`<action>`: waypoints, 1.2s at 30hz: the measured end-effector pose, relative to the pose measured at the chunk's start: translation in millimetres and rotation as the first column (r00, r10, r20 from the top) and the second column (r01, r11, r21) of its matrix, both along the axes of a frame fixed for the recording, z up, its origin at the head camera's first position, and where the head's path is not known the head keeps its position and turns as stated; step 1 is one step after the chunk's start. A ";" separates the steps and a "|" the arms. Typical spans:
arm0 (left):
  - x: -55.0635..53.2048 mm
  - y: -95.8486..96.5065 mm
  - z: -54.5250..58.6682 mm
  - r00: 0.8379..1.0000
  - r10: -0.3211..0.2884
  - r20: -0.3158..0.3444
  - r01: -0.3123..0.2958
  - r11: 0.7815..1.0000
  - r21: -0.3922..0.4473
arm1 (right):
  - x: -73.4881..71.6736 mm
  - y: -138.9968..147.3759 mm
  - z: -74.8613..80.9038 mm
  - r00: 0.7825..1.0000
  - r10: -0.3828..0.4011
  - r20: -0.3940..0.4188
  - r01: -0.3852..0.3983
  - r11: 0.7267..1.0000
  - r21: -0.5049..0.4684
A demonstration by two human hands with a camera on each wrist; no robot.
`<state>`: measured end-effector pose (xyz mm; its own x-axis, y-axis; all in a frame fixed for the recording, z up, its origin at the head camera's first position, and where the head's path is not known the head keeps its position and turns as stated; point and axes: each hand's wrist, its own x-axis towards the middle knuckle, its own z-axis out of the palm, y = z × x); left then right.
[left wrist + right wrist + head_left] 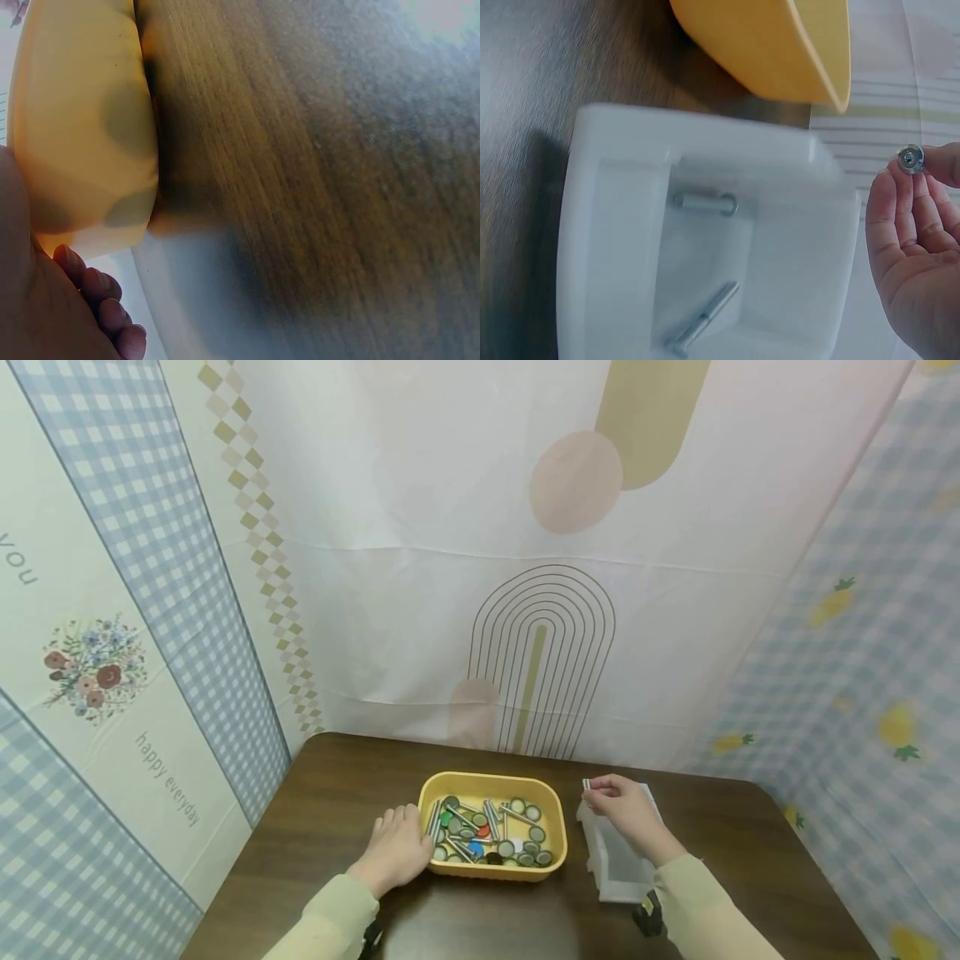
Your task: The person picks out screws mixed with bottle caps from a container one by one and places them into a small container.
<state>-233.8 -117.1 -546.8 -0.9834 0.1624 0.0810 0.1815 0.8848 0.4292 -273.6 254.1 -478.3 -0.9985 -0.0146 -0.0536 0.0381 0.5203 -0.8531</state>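
My right hand (618, 806) pinches a metal bolt (587, 785) between thumb and fingertips, above the far end of a white storage bin (622, 892). In the right wrist view the bolt (910, 159) shows its round end. Two similar bolts (705, 319) lie inside the white bin (607, 247). Beside the left end of a yellow basin (495, 872) rests my left hand (396, 846), its loosely bent fingers (97, 285) near the outer corner. Several bolts (491, 820) and bottle caps (506, 848), mostly silver, some green, red, blue or black, lie mixed in the basin.
Both containers stand on a dark wooden table (337, 802), the white one to the right of the yellow one. Patterned cloth (420, 635) hangs behind the table's far edge, with checked cloth (847, 693) at the right side.
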 end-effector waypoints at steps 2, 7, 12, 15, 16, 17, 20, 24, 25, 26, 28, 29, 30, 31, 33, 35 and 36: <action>0.2 -0.1 0.5 1.000 0.000 -0.001 0.000 1.000 0.004 | 1.1 5.6 0.2 1.000 -0.013 0.006 0.013 0.999 0.033; 0.2 0.1 1.4 1.000 0.002 -0.003 -0.002 1.000 0.007 | 3.9 18.2 -3.5 0.998 -0.053 0.034 0.049 0.992 0.115; 1.6 0.5 2.2 1.000 0.000 0.011 0.000 1.000 0.015 | 9.4 26.9 -11.8 0.995 -0.094 0.044 0.084 0.977 0.197; 2.4 0.8 2.0 1.000 -0.004 0.014 0.004 1.000 0.015 | 11.1 30.8 -18.8 0.993 -0.104 0.048 0.091 0.970 0.224; 2.5 0.8 2.0 1.000 -0.005 0.011 0.004 1.000 0.015 | 10.9 31.6 -21.6 0.993 -0.109 0.054 0.094 0.970 0.226; 2.5 0.9 1.7 1.000 -0.006 0.010 0.006 1.000 0.016 | 10.7 32.2 -24.1 0.992 -0.110 0.057 0.095 0.970 0.224; 1.9 0.7 0.9 1.000 -0.006 0.004 0.006 1.000 0.014 | 10.0 31.7 -30.2 0.992 -0.111 0.063 0.095 0.972 0.214; 0.3 0.5 -0.9 1.000 -0.005 -0.003 0.005 1.000 0.010 | 10.1 30.6 -33.8 0.992 -0.108 0.071 0.090 0.972 0.216; -0.2 0.4 -1.3 1.000 -0.005 -0.006 0.005 1.000 0.008 | 10.3 30.6 -34.5 0.992 -0.108 0.072 0.090 0.971 0.221; -0.5 0.4 -1.7 1.000 -0.005 -0.007 0.005 1.000 0.006 | 10.2 31.0 -35.4 0.991 -0.109 0.074 0.090 0.970 0.226; -1.1 0.1 -2.6 1.000 -0.003 -0.013 0.003 1.000 0.000 | 10.5 31.7 -37.4 0.991 -0.114 0.076 0.092 0.965 0.247; -1.2 0.0 -2.8 1.000 -0.002 -0.015 0.002 1.000 -0.002 | 10.9 32.0 -38.5 0.991 -0.115 0.075 0.092 0.962 0.255; -1.3 -0.1 -3.1 1.000 -0.001 -0.017 0.001 1.000 -0.004 | 11.1 32.3 -39.9 0.990 -0.118 0.081 0.093 0.962 0.258; -1.3 -0.3 -3.2 1.000 -0.001 -0.019 0.001 1.000 -0.005 | 11.2 32.7 -41.5 0.990 -0.117 0.081 0.092 0.961 0.262; -1.2 -0.4 -3.3 1.000 -0.001 -0.023 0.001 1.000 -0.006 | 11.3 33.5 -45.1 0.990 -0.113 0.079 0.089 0.960 0.264; -1.1 -0.5 -3.5 1.000 -0.002 -0.026 0.002 1.000 -0.006 | 11.8 33.7 -48.0 0.991 -0.110 0.075 0.087 0.961 0.262; -1.2 -0.6 -3.6 1.000 -0.003 -0.026 0.003 1.000 -0.005 | 11.9 33.8 -49.5 0.991 -0.110 0.072 0.088 0.962 0.260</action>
